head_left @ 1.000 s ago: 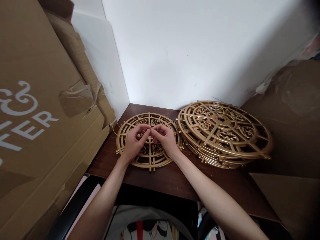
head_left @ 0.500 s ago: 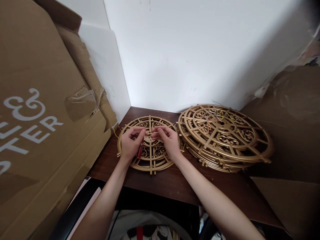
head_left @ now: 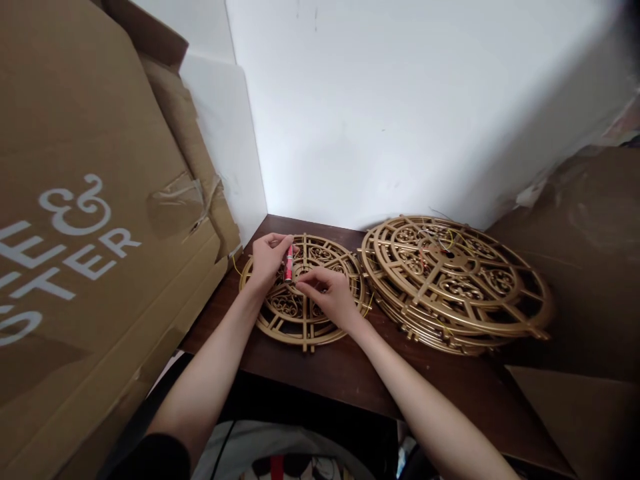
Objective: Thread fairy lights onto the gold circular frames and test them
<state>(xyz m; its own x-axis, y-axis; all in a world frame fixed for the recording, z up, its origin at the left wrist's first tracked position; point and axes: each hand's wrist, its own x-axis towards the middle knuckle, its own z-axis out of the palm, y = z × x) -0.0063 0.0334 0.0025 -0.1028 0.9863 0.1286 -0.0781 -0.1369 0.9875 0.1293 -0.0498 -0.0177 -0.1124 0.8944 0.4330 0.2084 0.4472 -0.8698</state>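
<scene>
My left hand pinches a small red cylinder between thumb and fingers. It has pale markings and a dark lower end, stands nearly upright, and could be a battery or a small tube. Close to that lower end, the thumb and forefinger of my right hand are pressed together; whatever they hold is too small to make out. Both hands are over a round gold openwork frame, with scrollwork and crossing bars, lying flat on the dark wooden surface. The hands hide part of its centre.
Several similar gold frames are stacked to the right, with thin yellow wires on top. A large printed cardboard box stands close on the left, another box on the right. A white wall rises behind.
My left hand has turned and raised the red cylinder, which hung below its palm, up to its fingertips. My right hand has moved lower, near the cylinder's end. The view has shifted slightly.
</scene>
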